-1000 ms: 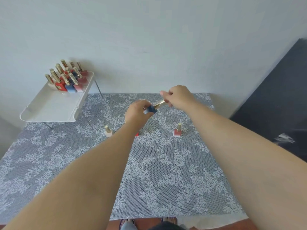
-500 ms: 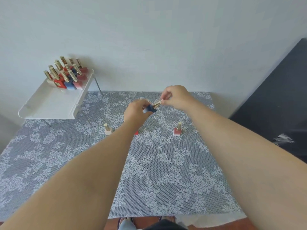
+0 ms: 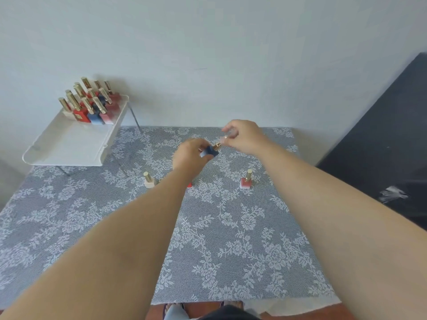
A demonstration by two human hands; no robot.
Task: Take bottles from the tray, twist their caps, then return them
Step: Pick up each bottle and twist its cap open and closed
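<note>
My left hand (image 3: 190, 153) holds a small dark blue bottle (image 3: 209, 151) in the air above the middle of the table, tilted with its gold cap (image 3: 217, 147) toward the right. The fingertips of my right hand (image 3: 243, 136) pinch that cap. A white raised tray (image 3: 69, 144) stands at the back left, with several gold-capped bottles (image 3: 92, 105) in red, blue and pink clustered at its far end. On the cloth stand a cream bottle (image 3: 149, 180) and a pink bottle (image 3: 246, 181). A red bottle (image 3: 189, 185) is mostly hidden behind my left forearm.
A grey lace-patterned cloth (image 3: 231, 239) covers the table, which ends at a pale wall at the back. A dark surface (image 3: 392, 135) lies to the right of the table. The tray's thin metal legs (image 3: 136, 121) rest on the cloth.
My right hand's fingers have shifted on the gold cap and lifted slightly, while the left hand keeps the blue bottle in nearly the same place. The camera view has dipped a little.
</note>
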